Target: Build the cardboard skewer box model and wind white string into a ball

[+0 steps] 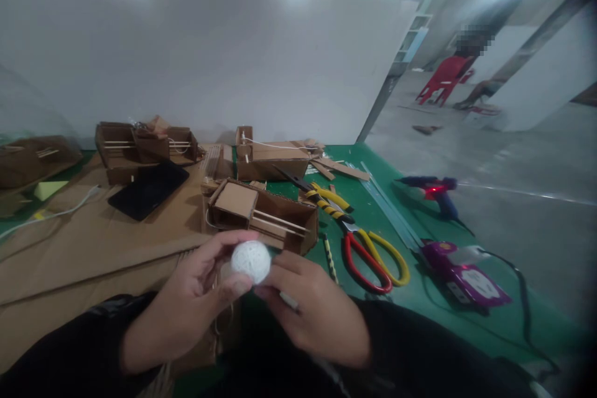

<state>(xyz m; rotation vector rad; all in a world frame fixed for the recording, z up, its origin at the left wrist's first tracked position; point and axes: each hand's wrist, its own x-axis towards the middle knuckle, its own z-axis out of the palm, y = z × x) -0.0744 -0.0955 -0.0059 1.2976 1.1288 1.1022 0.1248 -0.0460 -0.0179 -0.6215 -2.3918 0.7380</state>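
A small white ball that looks wound from string [250, 262] is held between the thumb and fingers of my left hand [191, 295]. My right hand [312, 305] is closed at the ball's right side, its fingertips against or very near it. Between the fingers of that hand shows a short white stick-like piece [289, 301], mostly hidden. A thin pale string hangs below my left hand. Just beyond both hands lies an open cardboard box [284, 205] with thin wooden sticks running across it.
Right of my hands lie red-and-yellow-handled scissors [368, 261], yellow-and-black pliers [326, 199], clear glue sticks [392, 208] and a purple glue gun [466, 277]. A blue glue gun [433, 189] lies farther off. Leftward are a black phone-like slab [149, 189] and more cardboard boxes [140, 152].
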